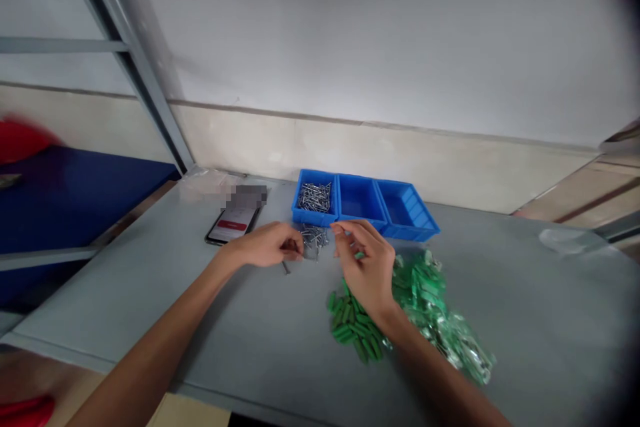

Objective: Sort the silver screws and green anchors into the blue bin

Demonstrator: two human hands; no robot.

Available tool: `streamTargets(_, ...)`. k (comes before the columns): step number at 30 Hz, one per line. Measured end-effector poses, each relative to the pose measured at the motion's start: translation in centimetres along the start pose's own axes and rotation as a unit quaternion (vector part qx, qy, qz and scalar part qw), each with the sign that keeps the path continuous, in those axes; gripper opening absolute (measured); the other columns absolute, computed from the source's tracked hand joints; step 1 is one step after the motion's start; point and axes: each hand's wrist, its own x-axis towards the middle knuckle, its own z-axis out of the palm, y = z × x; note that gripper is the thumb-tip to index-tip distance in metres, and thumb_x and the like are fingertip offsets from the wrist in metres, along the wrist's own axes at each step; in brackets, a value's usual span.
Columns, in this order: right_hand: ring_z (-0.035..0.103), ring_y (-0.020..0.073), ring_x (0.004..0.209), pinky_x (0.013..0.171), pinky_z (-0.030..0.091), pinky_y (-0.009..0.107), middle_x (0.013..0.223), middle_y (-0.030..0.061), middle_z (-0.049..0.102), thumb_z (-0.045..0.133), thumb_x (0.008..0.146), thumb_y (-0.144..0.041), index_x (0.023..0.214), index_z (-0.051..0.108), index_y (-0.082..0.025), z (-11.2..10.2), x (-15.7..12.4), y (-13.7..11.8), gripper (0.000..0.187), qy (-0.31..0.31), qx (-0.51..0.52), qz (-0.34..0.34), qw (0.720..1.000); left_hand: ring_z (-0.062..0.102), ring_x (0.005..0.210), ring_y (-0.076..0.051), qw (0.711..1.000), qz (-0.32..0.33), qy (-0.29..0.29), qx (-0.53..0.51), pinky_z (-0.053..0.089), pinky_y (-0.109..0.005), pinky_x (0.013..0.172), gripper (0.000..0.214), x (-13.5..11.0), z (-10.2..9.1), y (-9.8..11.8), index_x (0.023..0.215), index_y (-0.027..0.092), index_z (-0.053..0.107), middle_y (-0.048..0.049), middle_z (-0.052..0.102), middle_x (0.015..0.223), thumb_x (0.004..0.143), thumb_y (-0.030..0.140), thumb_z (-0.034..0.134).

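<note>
My left hand [274,245] is closed, its fingertips pinched together at the left edge of a loose pile of metal screws [316,237]. Whatever those fingers hold, if anything, is too small to make out. A single screw [285,268] lies on the table just below this hand. To the right of the pile, my right hand [369,265] has its thumb and index finger pressed together, the other fingers curled; I cannot tell what is in the pinch. Below it is a heap of green plastic wall plugs [353,325], partly covered by the hand.
Behind the hands stands a blue three-compartment bin [361,201], with screws [315,197] in its left compartment. Clear bags with green pieces [435,307] lie at right. A phone [233,223] and clear plastic [207,181] are at left on the grey table [260,340], below a wall.
</note>
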Motion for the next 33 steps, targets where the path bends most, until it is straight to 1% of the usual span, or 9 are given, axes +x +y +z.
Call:
streamTargets(3,0.057,0.0103,0.057,0.045,0.042,0.022,0.083,0.0036,0.064,0.054,0.086,-0.018,0.084,0.067,-0.019,0.1,-0.1,0.0,0.013,-0.014,-0.003,0.003,1.0,0.047,0.059,-0.008,0.997,0.017,0.028,-0.065,0.037,-0.019,0.053,0.014,-0.1,-0.2,0.8,0.083,0.013,0.062,-0.0004,0.059,0.073,0.085,0.025,0.056)
streamTargets(6,0.056,0.0103,0.056,0.046,0.042,0.022,0.078,0.0024,0.063,0.055,0.086,-0.02,0.083,0.066,-0.019,-0.2,0.2,-0.1,0.011,-0.037,0.009,0.024,0.999,0.043,0.052,-0.005,0.985,0.028,0.054,-0.163,0.035,-0.017,0.048,0.016,-0.3,-0.4,1.9,0.088,0.014,0.055,0.0008,0.056,0.076,0.09,0.03,0.052)
streamTargets(9,0.055,0.0099,0.053,0.047,0.042,0.023,0.079,0.0022,0.063,0.053,0.088,-0.024,0.086,0.065,-0.019,-0.3,0.3,-0.2,0.012,-0.065,0.055,0.055,0.995,0.042,0.041,-0.003,0.965,0.026,0.051,-0.255,0.032,-0.017,0.04,0.016,-0.5,-0.4,2.7,0.091,0.016,0.048,0.0004,0.058,0.077,0.093,0.032,0.047)
streamTargets(11,0.055,0.0103,0.054,0.047,0.043,0.023,0.081,0.0027,0.064,0.053,0.089,-0.026,0.089,0.064,-0.02,-0.3,0.2,-0.3,0.014,-0.078,0.078,0.064,0.992,0.041,0.038,-0.002,0.958,0.032,0.053,-0.278,0.031,-0.017,0.037,0.015,-0.5,-0.2,2.8,0.09,0.017,0.046,0.0003,0.058,0.075,0.093,0.032,0.047)
streamTargets(16,0.057,0.0109,0.049,0.044,0.041,0.022,0.066,0.0009,0.062,0.054,0.089,-0.032,0.083,0.064,-0.019,-0.1,0.0,-0.6,0.018,-0.089,0.103,0.101,0.986,0.038,0.04,-0.002,0.956,0.041,0.087,-0.278,0.029,-0.016,0.036,0.017,-0.2,0.1,2.5,0.088,0.016,0.051,0.0034,0.051,0.065,0.09,0.033,0.053)
streamTargets(19,0.055,0.0104,0.042,0.043,0.041,0.021,0.052,-0.0021,0.058,0.054,0.088,-0.035,0.077,0.062,-0.018,-0.1,0.2,-0.7,0.021,-0.089,0.133,0.133,0.978,0.04,0.04,-0.002,0.958,0.033,0.102,-0.267,0.031,-0.015,0.037,0.017,-0.1,0.2,2.4,0.088,0.015,0.054,0.0037,0.051,0.063,0.088,0.032,0.057)
streamTargets(22,0.053,0.0102,0.04,0.041,0.039,0.021,0.047,-0.0034,0.055,0.055,0.087,-0.035,0.075,0.061,-0.018,-0.1,0.3,-0.8,0.022,-0.093,0.153,0.148,0.973,0.04,0.04,-0.003,0.957,0.031,0.115,-0.264,0.031,-0.015,0.037,0.017,0.0,0.3,2.4,0.086,0.015,0.055,0.004,0.05,0.06,0.087,0.032,0.058)
streamTargets(27,0.052,0.0096,0.039,0.041,0.038,0.02,0.046,-0.0039,0.055,0.056,0.086,-0.033,0.076,0.061,-0.018,-0.2,0.3,-0.8,0.019,-0.11,0.165,0.156,0.968,0.042,0.041,-0.003,0.957,0.038,0.136,-0.253,0.032,-0.016,0.039,0.017,0.0,0.4,2.5,0.086,0.015,0.058,0.0043,0.049,0.059,0.086,0.032,0.06)
streamTargets(33,0.055,0.0089,0.042,0.039,0.04,0.021,0.065,-0.0001,0.062,0.057,0.086,-0.034,0.078,0.062,-0.017,-0.3,0.7,-0.5,0.018,-0.068,0.207,0.182,0.959,0.046,0.046,-0.004,0.958,0.043,0.167,-0.227,0.036,-0.018,0.043,0.019,-0.1,-0.1,2.2,0.089,0.015,0.063,0.0004,0.056,0.069,0.086,0.033,0.06)
